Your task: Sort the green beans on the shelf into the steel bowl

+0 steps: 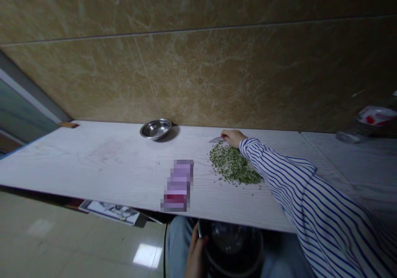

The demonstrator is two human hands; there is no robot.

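My right hand (233,137), in a blue-and-white striped sleeve, is closed at the far edge of a spread pile of small green and pale grains (232,166) on the table. A knife (216,139) shows its thin pointed blade to the left of my fingers, with the handle hidden in the hand. Down at my lap, my left hand (197,247) grips the left rim of a dark pot (231,257) with a shiny inside. The pot is just below the table's front edge, and its contents are too dark to make out.
A shallow steel bowl (155,129) stands near the wall. A pixelated pink-purple rectangular object (178,185) lies near the front edge. At the far right is a clear plastic bottle (356,129) with a red-and-white label. A marbled tile wall (198,71) backs the table.
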